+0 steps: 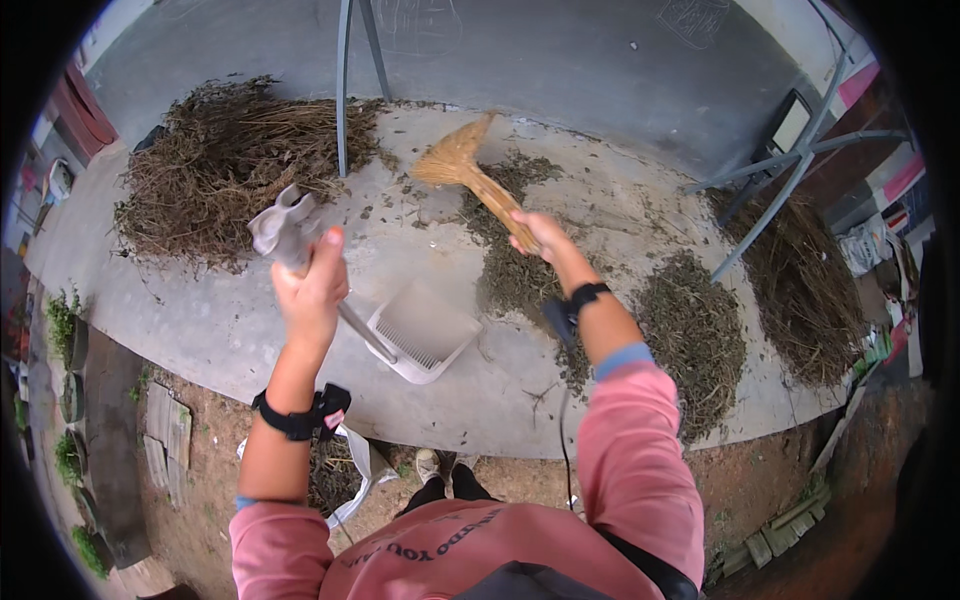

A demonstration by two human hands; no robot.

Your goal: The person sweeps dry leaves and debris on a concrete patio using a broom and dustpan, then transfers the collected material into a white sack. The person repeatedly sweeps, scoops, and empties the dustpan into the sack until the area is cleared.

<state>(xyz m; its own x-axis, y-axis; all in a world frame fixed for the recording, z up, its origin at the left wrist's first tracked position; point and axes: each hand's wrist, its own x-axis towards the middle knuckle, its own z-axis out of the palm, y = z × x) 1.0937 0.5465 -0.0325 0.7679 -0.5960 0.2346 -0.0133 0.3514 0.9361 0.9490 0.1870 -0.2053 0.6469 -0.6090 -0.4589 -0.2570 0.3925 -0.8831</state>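
My left hand (313, 292) grips the upper end of a long-handled dustpan (424, 330), just below the pale clip-shaped handle top (281, 225). The pan is light grey, has a row of comb teeth, and sits low over the concrete; whether it touches the floor I cannot tell. In my right hand (546, 234) is the wooden-looking handle of a straw broom (457, 154). Its bristles point away from me, above or on the floor beside scattered dry leaves (517, 274). A second heap of crumbled dry plant matter (694, 345) lies right of my right forearm.
Big heaps of dried stalks lie at the left (225, 180) and far right (799, 300). Bluish metal legs (342, 90) and a crossed metal frame (787, 169) stand near the wall (525, 67). By my feet, beyond the concrete edge, is an open white sack (367, 469) holding dark plant debris.
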